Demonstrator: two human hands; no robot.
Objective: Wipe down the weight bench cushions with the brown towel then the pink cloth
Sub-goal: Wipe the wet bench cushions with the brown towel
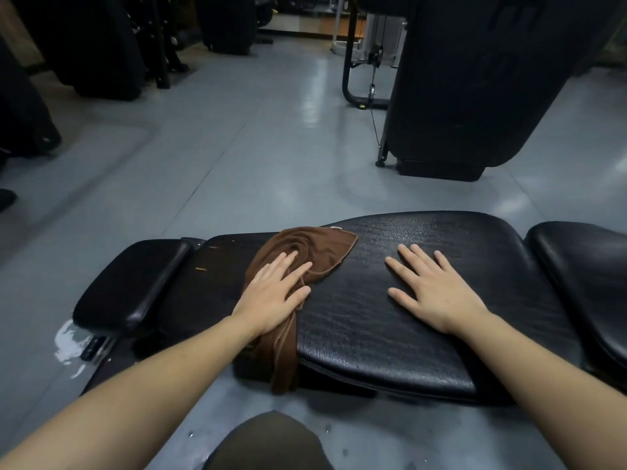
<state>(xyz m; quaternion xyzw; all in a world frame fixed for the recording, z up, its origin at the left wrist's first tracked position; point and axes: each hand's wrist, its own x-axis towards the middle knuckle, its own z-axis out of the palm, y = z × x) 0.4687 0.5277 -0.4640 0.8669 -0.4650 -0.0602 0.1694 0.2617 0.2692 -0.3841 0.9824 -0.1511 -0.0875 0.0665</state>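
A black weight bench lies across the view, with a large middle cushion (390,320), a small pad (129,283) at the left and another cushion (583,273) at the right. The brown towel (315,247) is bunched on the left part of the middle cushion, one end hanging over the near edge. My left hand (274,296) presses flat on the towel, fingers spread. My right hand (431,286) rests flat on the bare cushion, to the right of the towel and apart from it, holding nothing. No pink cloth is in view.
Grey gym floor (237,147) stretches beyond the bench. A dark covered machine (475,79) stands at the back right beside a cable frame (366,62). More dark equipment (101,45) lines the back left. My knee (268,442) shows at the bottom. A wet patch (68,337) lies left of the bench.
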